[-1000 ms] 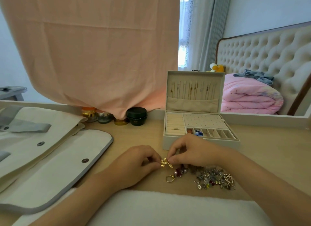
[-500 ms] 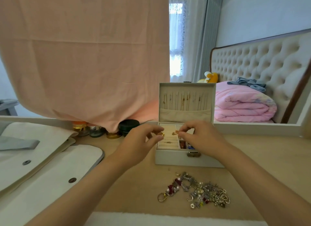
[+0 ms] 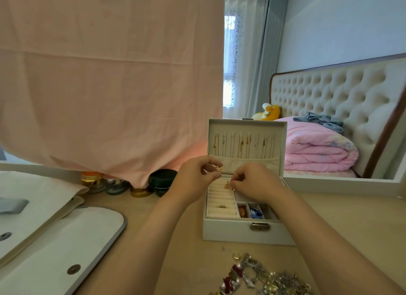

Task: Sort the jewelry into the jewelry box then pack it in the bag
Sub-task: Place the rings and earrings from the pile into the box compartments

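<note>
A white jewelry box point(image 3: 228, 232) stands open on the wooden table, its raised lid hung with several thin necklaces. A ring lies in its ring rolls, and an orange and a blue piece sit in the small front slots. My left hand point(image 3: 194, 180) pinches a small gold earring point(image 3: 218, 168) above the box's left rear corner. My right hand point(image 3: 252, 183) pinches a second gold earring point(image 3: 228, 186) just over the ring rolls. A heap of mixed jewelry point(image 3: 263, 277) lies on the table in front of the box.
A cream bag point(image 3: 55, 235) with grey trim and snap buttons lies flat at the left. Small jars point(image 3: 140, 186) stand behind, under a hanging pink cloth point(image 3: 109, 75). A mirror at the back right reflects a bed.
Both hands lifted the gold earrings from the heap and carried them up over the open box. The pair is now split, one in each hand, the right one lowered toward the ring rolls.
</note>
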The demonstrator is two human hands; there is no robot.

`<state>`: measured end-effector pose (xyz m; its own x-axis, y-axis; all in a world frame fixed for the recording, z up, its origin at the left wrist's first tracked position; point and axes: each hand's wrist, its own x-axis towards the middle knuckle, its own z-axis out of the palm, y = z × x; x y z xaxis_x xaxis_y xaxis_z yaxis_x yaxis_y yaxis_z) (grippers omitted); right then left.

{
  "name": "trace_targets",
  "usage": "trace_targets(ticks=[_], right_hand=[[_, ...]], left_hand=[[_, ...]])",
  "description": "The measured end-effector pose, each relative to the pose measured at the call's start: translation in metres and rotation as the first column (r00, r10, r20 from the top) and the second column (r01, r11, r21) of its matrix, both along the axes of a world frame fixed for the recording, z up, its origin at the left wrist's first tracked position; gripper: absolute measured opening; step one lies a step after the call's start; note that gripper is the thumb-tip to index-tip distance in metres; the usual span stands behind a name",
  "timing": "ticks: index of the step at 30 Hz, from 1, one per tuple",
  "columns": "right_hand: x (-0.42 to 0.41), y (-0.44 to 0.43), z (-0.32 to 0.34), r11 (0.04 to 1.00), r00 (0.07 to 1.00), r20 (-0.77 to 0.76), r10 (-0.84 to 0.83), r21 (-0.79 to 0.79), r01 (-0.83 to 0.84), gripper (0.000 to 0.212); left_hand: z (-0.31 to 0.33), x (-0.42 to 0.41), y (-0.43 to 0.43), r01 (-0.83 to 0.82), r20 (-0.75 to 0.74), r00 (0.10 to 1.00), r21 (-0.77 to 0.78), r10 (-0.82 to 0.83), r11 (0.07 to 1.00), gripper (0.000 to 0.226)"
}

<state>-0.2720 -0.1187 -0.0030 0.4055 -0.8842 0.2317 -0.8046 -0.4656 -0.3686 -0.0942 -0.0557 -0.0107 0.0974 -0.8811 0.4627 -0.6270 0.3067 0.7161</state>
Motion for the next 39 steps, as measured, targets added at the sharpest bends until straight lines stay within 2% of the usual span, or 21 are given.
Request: trace_targets(ticks=[6, 11, 13, 17, 21, 26, 32, 35, 39], right_hand=[[-0.006, -0.008, -0.001, 1.0, 0.999, 0.04, 0.011, -0.025, -0.01, 0.02], [0.002, 0.002, 0.008, 0.988, 0.918, 0.378, 0.119, 0.045, -0.147, 0.016], [0.007, 0.01, 0.012, 0.973, 0.87, 0.468, 0.153, 0.082, -0.216, 0.013], [0.007, 0.015, 0.016, 0.96, 0.812, 0.57, 0.128, 0.135, -0.246, 0.015], [0.006, 0.017, 0.013, 0.956, 0.793, 0.601, 0.102, 0.16, -0.245, 0.017], [0.004, 0.019, 0.013, 0.936, 0.787, 0.61, 0.088, 0.22, -0.276, 0.014], [0.0, 0.021, 0.014, 0.934, 0.816, 0.567, 0.112, 0.219, -0.281, 0.007], [-0.002, 0.022, 0.015, 0.938, 0.849, 0.515, 0.117, 0.225, -0.265, 0.009], [-0.004, 0.022, 0.015, 0.932, 0.839, 0.537, 0.091, 0.25, -0.261, 0.009]], left_hand=[[-0.015, 0.006, -0.01, 0.026, -0.064, 0.998, 0.007, -0.026, 1.0, 0.023], [-0.012, 0.003, -0.01, 0.035, -0.093, 0.995, -0.041, -0.038, 0.999, 0.018], [-0.012, 0.001, -0.008, 0.033, -0.123, 0.992, -0.073, -0.041, 0.997, 0.019], [-0.009, 0.0, -0.004, 0.008, -0.237, 0.971, -0.077, -0.026, 0.997, 0.015], [-0.004, 0.0, -0.001, 0.057, -0.343, 0.938, -0.013, -0.058, 0.998, 0.008], [-0.007, 0.001, -0.003, 0.02, -0.299, 0.954, -0.016, -0.024, 1.0, 0.005], [-0.004, 0.003, 0.0, 0.082, -0.266, 0.962, 0.041, -0.068, 0.996, 0.004], [-0.005, 0.004, 0.002, 0.105, -0.223, 0.971, 0.067, -0.087, 0.992, 0.007], [-0.004, 0.003, 0.003, 0.099, -0.218, 0.973, 0.082, -0.079, 0.992, 0.013]])
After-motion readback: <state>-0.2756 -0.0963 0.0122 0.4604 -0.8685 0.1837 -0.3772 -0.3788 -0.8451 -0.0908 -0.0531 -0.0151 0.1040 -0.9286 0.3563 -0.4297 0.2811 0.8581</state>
